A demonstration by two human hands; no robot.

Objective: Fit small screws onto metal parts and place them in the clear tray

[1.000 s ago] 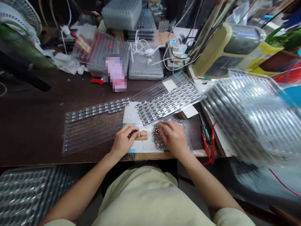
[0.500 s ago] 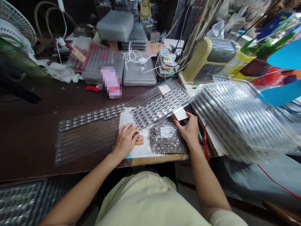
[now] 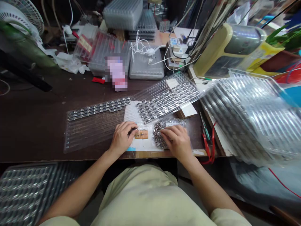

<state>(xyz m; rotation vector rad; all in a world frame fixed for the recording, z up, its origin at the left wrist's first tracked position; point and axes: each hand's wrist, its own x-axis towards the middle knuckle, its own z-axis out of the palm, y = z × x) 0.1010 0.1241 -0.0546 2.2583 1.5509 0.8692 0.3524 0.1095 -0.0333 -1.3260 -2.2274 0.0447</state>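
Observation:
My left hand (image 3: 122,138) rests on the white sheet (image 3: 130,115) at the table's front edge, fingers curled around a small dark part beside a little brown block (image 3: 141,134). My right hand (image 3: 176,141) lies on the clear bag of small metal parts (image 3: 159,133), fingers bent down into the pile. Just behind my hands a clear ribbed tray (image 3: 169,97) holds rows of metal pieces. To the left lies a second clear tray (image 3: 94,127) with a few filled rows along its far edge.
A tall slanted stack of clear trays (image 3: 251,116) fills the right side. Red-handled cutters (image 3: 208,141) lie right of the bag. Boxes, white cables and a power strip (image 3: 178,50) crowd the back. A fan (image 3: 21,15) stands far left. More trays (image 3: 25,191) sit below the table.
My right hand came back from the tray edge at the right and now sits on the bag of metal parts. My left hand stayed by the brown block.

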